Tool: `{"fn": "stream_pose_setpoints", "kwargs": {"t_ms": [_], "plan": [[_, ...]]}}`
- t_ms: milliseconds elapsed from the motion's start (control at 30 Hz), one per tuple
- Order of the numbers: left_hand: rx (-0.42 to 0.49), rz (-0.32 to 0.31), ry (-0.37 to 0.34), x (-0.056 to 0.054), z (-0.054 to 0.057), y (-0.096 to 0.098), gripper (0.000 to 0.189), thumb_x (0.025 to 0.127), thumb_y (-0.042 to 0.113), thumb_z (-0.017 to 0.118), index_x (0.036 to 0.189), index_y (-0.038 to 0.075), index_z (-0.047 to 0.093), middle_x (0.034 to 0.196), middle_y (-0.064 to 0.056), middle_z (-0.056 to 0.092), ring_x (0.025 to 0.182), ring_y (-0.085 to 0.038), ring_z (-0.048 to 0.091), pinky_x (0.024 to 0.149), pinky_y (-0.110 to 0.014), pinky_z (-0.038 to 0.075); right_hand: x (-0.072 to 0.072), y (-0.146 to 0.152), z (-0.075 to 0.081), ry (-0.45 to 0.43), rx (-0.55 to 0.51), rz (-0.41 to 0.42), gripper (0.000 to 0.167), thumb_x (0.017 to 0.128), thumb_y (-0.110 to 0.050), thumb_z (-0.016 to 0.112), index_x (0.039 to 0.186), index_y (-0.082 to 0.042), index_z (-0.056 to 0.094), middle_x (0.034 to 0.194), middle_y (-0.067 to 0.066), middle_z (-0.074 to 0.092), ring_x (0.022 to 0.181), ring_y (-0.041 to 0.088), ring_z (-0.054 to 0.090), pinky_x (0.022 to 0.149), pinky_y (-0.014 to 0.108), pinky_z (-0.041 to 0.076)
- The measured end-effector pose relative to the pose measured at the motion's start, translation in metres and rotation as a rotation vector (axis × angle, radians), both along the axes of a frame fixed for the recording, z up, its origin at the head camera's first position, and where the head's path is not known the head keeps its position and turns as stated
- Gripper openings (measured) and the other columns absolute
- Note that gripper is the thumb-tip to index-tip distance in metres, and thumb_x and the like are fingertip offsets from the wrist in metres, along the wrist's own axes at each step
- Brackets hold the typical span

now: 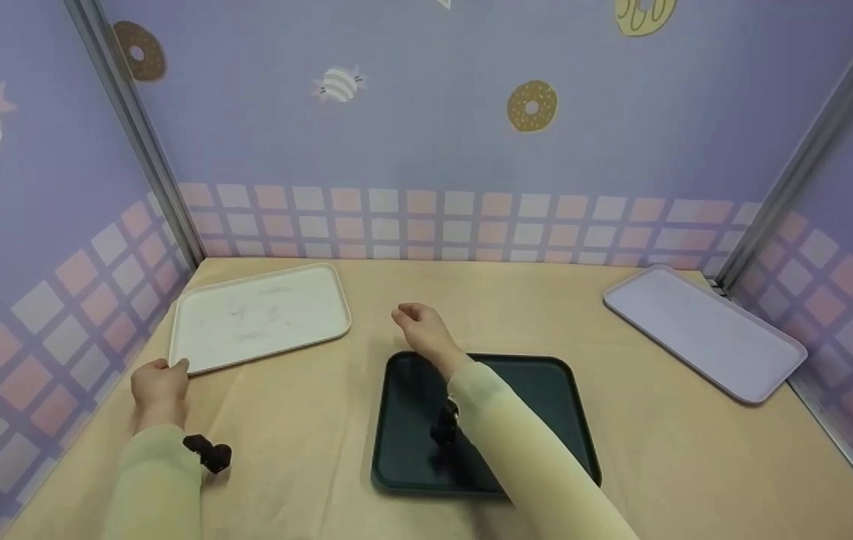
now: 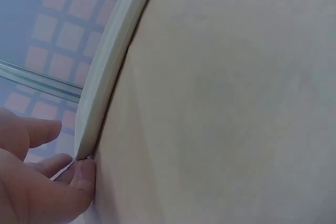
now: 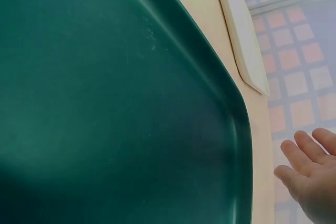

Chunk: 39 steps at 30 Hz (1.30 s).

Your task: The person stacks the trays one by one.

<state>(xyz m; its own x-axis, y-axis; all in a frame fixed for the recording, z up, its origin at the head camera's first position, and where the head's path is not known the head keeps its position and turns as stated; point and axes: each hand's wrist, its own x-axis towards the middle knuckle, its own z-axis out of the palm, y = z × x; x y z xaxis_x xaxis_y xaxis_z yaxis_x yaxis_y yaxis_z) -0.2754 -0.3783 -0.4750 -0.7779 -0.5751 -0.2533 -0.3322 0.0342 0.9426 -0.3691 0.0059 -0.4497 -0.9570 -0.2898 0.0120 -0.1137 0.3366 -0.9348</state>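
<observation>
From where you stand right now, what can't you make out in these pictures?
Head view: part of the dark green tray, hidden by the right sleeve.
Head view: what the grey marks are; too faint.
Left wrist view: the far end of the white tray, cut off by the top edge.
Right wrist view: the rest of the right hand, cut off by the right edge.

Green tray [image 1: 407, 424] partly hidden behind right sleeve [image 1: 527, 442], yellow donut [image 1: 641, 24] cut by head view's top edge
</observation>
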Motion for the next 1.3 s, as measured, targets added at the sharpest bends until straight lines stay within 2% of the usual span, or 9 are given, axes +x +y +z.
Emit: {"fn": "stream_pose_setpoints", "kwargs": {"t_ms": [100,300,400,600,767,900,1000,1200,1300], "plan": [[-0.073,0.013,-0.038,-0.002,-0.002,0.001,0.062,0.108,0.019,0.042,0.16,-0.008,0.02,0.168,-0.028,0.017,0.156,-0.044,0.019,0.128,-0.05,0.027,0.0,-0.002,0.0,0.002,0.009,-0.001,0.051,0.109,-0.03,0.048,0.147,0.005,0.049,0.152,0.023,0.052,0.143,0.037,0.049,0.121,0.049,0.04],[-0.349,-0.003,-0.219,-0.003,-0.002,0.004,0.057,0.107,0.023,0.043,0.154,-0.009,0.035,0.156,-0.036,0.037,0.142,-0.054,0.039,0.12,-0.059,0.037,-0.001,-0.006,-0.002,-0.023,0.028,0.008,0.054,0.11,-0.033,0.045,0.149,0.003,0.048,0.154,0.022,0.05,0.145,0.037,0.046,0.122,0.05,0.039],[-0.41,0.001,-0.241,-0.002,-0.002,0.005,0.054,0.104,0.018,0.044,0.15,-0.011,0.041,0.15,-0.04,0.04,0.136,-0.058,0.041,0.118,-0.062,0.037,0.0,-0.007,-0.004,-0.003,0.092,0.028,0.055,0.11,-0.035,0.044,0.151,0.001,0.046,0.155,0.021,0.049,0.146,0.036,0.046,0.123,0.049,0.038],[-0.434,0.018,-0.211,-0.003,0.0,0.007,0.047,0.092,0.005,0.043,0.13,-0.019,0.055,0.136,-0.042,0.05,0.118,-0.053,0.053,0.105,-0.061,0.046,0.004,-0.009,-0.004,0.09,0.277,0.072,0.055,0.109,-0.035,0.044,0.154,-0.003,0.044,0.16,0.017,0.045,0.151,0.034,0.039,0.127,0.048,0.032],[-0.456,-0.011,-0.194,-0.003,-0.002,0.01,0.047,0.09,0.006,0.043,0.126,-0.02,0.058,0.132,-0.042,0.055,0.105,-0.046,0.055,0.1,-0.058,0.049,0.003,-0.01,-0.007,0.102,0.314,0.06,0.055,0.109,-0.033,0.045,0.154,-0.001,0.043,0.16,0.018,0.044,0.151,0.035,0.038,0.127,0.048,0.031],[-0.441,-0.066,-0.192,-0.004,-0.002,0.014,0.056,0.09,0.009,0.041,0.138,-0.015,0.052,0.14,-0.039,0.052,0.122,-0.052,0.055,0.109,-0.059,0.046,0.001,-0.006,-0.009,0.068,0.279,0.048,0.057,0.11,-0.033,0.043,0.155,0.001,0.04,0.16,0.02,0.043,0.151,0.037,0.038,0.126,0.049,0.032],[-0.373,-0.115,-0.19,-0.006,0.0,0.019,0.06,0.092,0.01,0.041,0.147,-0.013,0.043,0.149,-0.037,0.045,0.135,-0.051,0.047,0.113,-0.058,0.044,0.0,-0.003,-0.01,0.029,0.248,0.041,0.059,0.11,-0.034,0.042,0.156,0.002,0.037,0.161,0.022,0.041,0.151,0.038,0.038,0.126,0.051,0.033],[-0.335,-0.162,-0.156,-0.014,0.002,0.032,0.06,0.09,0.005,0.045,0.146,-0.015,0.043,0.149,-0.038,0.043,0.139,-0.05,0.043,0.112,-0.055,0.044,-0.004,-0.001,-0.014,-0.047,0.209,0.028,0.063,0.111,-0.038,0.039,0.158,0.004,0.033,0.163,0.023,0.037,0.153,0.038,0.035,0.127,0.05,0.029],[-0.277,-0.184,-0.13,-0.017,0.002,0.038,0.059,0.089,0.0,0.048,0.145,-0.016,0.044,0.15,-0.038,0.043,0.14,-0.048,0.042,0.103,-0.047,0.051,-0.005,-0.001,-0.015,-0.099,0.14,0.032,0.065,0.111,-0.041,0.038,0.157,0.004,0.033,0.164,0.023,0.036,0.154,0.038,0.032,0.129,0.049,0.027]]}}
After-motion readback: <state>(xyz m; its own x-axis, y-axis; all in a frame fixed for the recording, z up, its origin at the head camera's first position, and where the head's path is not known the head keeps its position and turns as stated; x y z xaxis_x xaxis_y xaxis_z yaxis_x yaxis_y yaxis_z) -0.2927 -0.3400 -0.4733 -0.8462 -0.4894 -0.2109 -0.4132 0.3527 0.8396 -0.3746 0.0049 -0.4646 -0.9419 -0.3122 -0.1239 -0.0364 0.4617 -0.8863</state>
